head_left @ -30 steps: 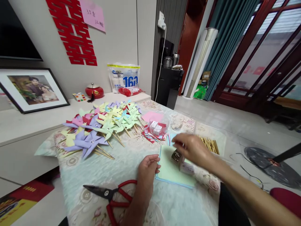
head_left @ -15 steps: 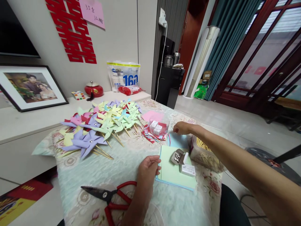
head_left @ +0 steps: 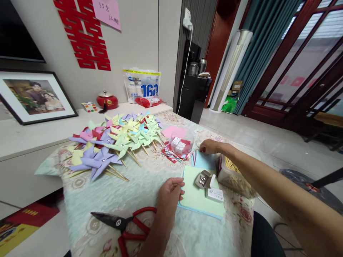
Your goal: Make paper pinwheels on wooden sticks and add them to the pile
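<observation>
My left hand (head_left: 170, 191) rests at the left edge of a stack of light green paper squares (head_left: 191, 194), with fingers loosely stretched out and holding nothing I can see. My right hand (head_left: 210, 146) reaches over the far end of blue paper (head_left: 205, 160). Its fingers are curled down, and what they pinch, if anything, is hidden. An opened small box of silver fasteners (head_left: 202, 178) lies on the green paper beside a closed white box (head_left: 215, 195). Red-handled scissors (head_left: 125, 223) lie half under my left forearm.
Several paper pinwheels on sticks (head_left: 118, 142) are heaped at the left. A clear bag with small white boxes (head_left: 180, 144) lies on striped paper pieces (head_left: 171, 155). A plastic container of wooden sticks (head_left: 233, 178) stands under my right forearm. Pink paper (head_left: 174, 131) lies behind.
My right hand has shifted very slightly to the right. My left hand stays at the paper's edge, and the objects on the table have not moved.
</observation>
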Demonstrator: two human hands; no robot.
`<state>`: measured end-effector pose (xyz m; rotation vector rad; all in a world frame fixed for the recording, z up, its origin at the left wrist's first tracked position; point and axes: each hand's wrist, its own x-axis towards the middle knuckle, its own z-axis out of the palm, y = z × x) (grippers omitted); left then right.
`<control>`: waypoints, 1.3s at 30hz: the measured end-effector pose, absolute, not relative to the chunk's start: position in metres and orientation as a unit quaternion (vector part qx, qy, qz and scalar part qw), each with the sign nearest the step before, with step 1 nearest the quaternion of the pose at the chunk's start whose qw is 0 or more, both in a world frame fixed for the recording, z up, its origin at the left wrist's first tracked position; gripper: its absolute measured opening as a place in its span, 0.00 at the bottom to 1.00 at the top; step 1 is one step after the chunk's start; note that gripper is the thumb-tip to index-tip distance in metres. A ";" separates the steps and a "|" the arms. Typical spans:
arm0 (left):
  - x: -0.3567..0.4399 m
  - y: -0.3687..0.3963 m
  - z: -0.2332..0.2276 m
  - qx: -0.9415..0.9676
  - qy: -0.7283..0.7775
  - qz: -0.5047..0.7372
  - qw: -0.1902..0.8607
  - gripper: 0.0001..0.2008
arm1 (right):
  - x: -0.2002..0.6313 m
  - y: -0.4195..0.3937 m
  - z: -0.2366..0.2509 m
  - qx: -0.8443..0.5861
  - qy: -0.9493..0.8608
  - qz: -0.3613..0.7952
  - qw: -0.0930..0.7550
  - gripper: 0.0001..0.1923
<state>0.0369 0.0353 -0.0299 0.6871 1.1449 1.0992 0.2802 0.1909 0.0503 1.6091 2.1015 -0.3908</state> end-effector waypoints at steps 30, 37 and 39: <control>0.037 0.034 -0.031 0.317 0.490 0.484 0.652 0.11 | 0.278 0.197 0.044 0.625 0.738 -0.049 0.250 0.14; 0.036 0.036 -0.034 0.320 0.490 0.478 0.655 0.11 | 0.280 0.188 0.067 0.622 0.761 -0.050 0.179 0.11; 0.036 0.036 -0.034 0.319 0.488 0.480 0.656 0.11 | 0.280 0.182 0.079 0.616 0.771 -0.052 0.149 0.09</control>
